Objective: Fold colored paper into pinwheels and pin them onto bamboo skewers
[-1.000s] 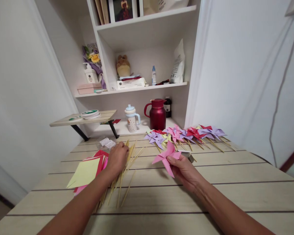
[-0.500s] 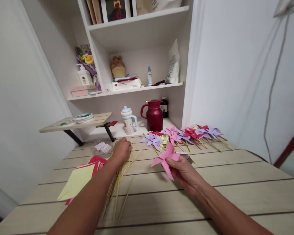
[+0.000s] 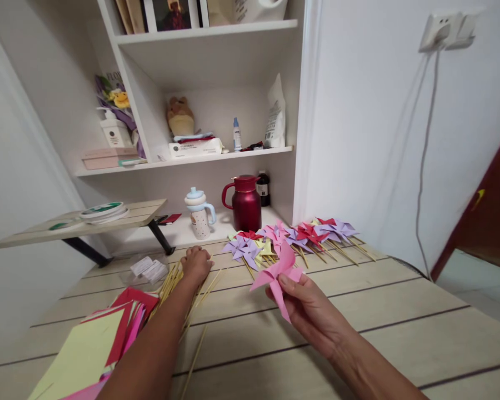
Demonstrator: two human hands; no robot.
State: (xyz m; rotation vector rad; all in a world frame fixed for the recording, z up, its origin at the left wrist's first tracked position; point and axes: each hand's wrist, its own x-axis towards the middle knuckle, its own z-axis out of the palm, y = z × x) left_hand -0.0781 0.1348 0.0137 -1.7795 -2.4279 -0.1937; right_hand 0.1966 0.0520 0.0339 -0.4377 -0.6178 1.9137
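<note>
Moved since the earlier frame: left hand point(image 3: 195, 262), now farther up the table toward the frame's centre, resting knuckles-up on the far ends of the bamboo sticks point(image 3: 194, 303); fingers curled down among them (whether any stick is pinched cannot be told).

Right hand point(image 3: 312, 308): lower centre-right, thumb and fingers closed on the pink paper pinwheel point(image 3: 277, 273), held just above the table point(image 3: 400, 311), blades spread and tilted.

Bamboo sticks: loose fan, running from the left hand down toward the lower centre.

Coloured paper sheets point(image 3: 91, 350): lower left, yellow on top of red and pink, just beside the sticks.

Finished pinwheels point(image 3: 295, 236): row across centre, purple, red, pink and yellow, on sticks, beyond the held pinwheel.

Red jug point(image 3: 245, 203) and spouted cup point(image 3: 199, 213): shelf behind the row, centre.

Small plastic packet point(image 3: 148, 268): left of the left hand.
</note>
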